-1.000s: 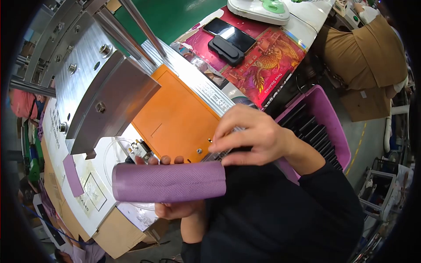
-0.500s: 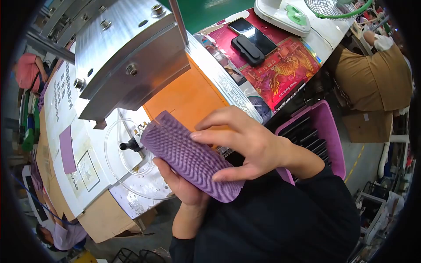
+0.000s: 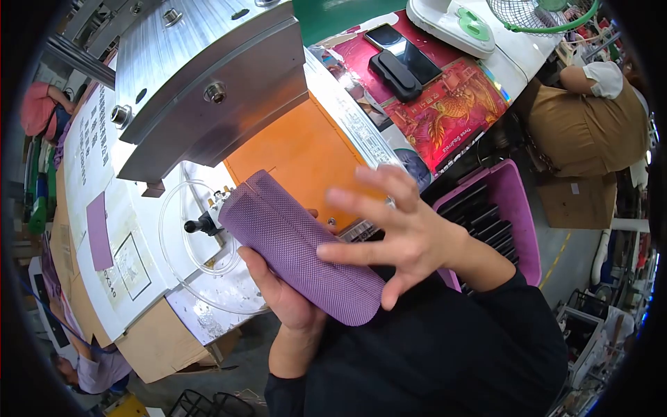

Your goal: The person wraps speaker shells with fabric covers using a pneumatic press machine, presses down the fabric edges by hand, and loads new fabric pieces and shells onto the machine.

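A purple roll [image 3: 299, 243] of finely textured, mesh-like sheet lies slanted across my body, with a seam running along its length. My left hand [image 3: 288, 295] grips it from underneath, thumb along the near side and fingers mostly hidden behind. Over the roll's right side, my right hand [image 3: 403, 236] has its fingers spread. One finger of it rests at the roll's surface, the thumb is beside the lower end, and the upper fingers are raised and blurred. Just beyond the roll's upper end is a black valve-like fitting [image 3: 201, 224] with clear tubing.
A heavy metal press head [image 3: 215, 97] overhangs an orange plate [image 3: 299, 156]. On the left, a flat purple piece [image 3: 99, 233] lies on a white board. A pink bin [image 3: 524, 229] of dark pieces stands at right. A phone [image 3: 403, 52] and black case [image 3: 394, 76] lie beyond; other people sit nearby.
My right hand has spread its fingers wider, the upper ones lifting off the roll. The thumb has slid toward the roll's lower end. My left hand keeps its hold.
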The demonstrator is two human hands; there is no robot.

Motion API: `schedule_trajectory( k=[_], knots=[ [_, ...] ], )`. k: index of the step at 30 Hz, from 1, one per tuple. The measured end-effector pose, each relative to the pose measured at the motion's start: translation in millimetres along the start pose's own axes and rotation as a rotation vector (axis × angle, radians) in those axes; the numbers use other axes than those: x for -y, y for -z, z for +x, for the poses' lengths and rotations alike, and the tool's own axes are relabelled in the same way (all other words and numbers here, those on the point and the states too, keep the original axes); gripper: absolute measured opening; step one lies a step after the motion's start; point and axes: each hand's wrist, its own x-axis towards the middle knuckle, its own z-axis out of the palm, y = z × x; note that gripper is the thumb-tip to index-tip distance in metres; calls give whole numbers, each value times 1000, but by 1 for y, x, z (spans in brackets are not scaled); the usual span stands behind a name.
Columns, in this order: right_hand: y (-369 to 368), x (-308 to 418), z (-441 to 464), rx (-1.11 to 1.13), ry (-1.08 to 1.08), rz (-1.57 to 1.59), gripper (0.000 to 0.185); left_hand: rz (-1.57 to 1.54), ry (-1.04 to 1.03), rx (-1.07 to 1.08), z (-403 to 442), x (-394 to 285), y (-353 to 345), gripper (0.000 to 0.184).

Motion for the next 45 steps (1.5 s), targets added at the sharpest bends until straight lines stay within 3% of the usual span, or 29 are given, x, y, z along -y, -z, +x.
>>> schedule_trajectory(
  k=[1,5,9,12,13,14,15,16,18,19,20,22,23,25,26,28,29,30,34,36,39,40,43,45],
  knots=[
    [0,-1,-1,4,-73,80,69,49,-2,13,0,0,2,71],
    [-10,7,-1,-74,261,67,74,-47,57,27,-3,-1,-6,73],
    [0,-9,8,-23,11,-56,73,-9,71,26,-7,5,-3,65],
    [-4,-6,5,-117,77,81,73,24,82,49,-8,4,4,65],
    [-12,-3,7,-165,237,87,73,24,100,24,-9,2,0,65],
    [-16,-3,10,-152,251,56,73,24,123,1,-11,0,-5,66],
    [-17,-4,11,-139,262,20,73,230,110,-33,-15,-2,-11,67],
    [-17,-6,12,-125,271,-19,73,122,118,13,-15,1,-7,67],
    [1,-12,15,-49,-62,-75,73,-100,131,107,-10,7,7,67],
    [2,-14,15,-83,-86,-59,73,46,108,151,-7,5,9,68],
    [3,-15,15,-116,-112,-40,74,66,92,17,-9,7,3,68],
    [-9,-1,14,-118,158,-35,75,105,52,-255,-9,9,-28,69],
    [-13,4,12,-120,290,-32,75,149,46,-264,-10,8,-29,69],
    [-15,0,11,-86,218,-60,76,237,35,-272,-14,6,-28,70],
    [-14,-3,11,-68,182,-74,76,228,47,-148,-14,6,-18,70],
    [1,-15,16,-12,-96,-86,76,205,62,94,-13,6,12,70],
    [3,-19,17,-31,-154,-69,76,318,53,158,-15,3,16,71],
    [4,-22,17,-50,-212,-53,75,301,46,71,-16,4,12,71],
    [-14,-5,11,-94,173,70,73,204,40,-225,-20,11,-18,75],
    [-17,-5,14,-99,244,35,73,203,72,-158,-19,10,-16,77],
    [3,-24,20,-83,-63,-15,73,403,116,228,-14,1,18,80],
    [4,-27,20,-121,-134,10,72,323,127,257,-15,3,19,80],
    [-12,-9,13,-212,231,122,70,273,184,269,-18,0,11,78],
    [-16,-7,19,-195,343,90,68,276,228,208,-20,-2,3,78]
  ],
)
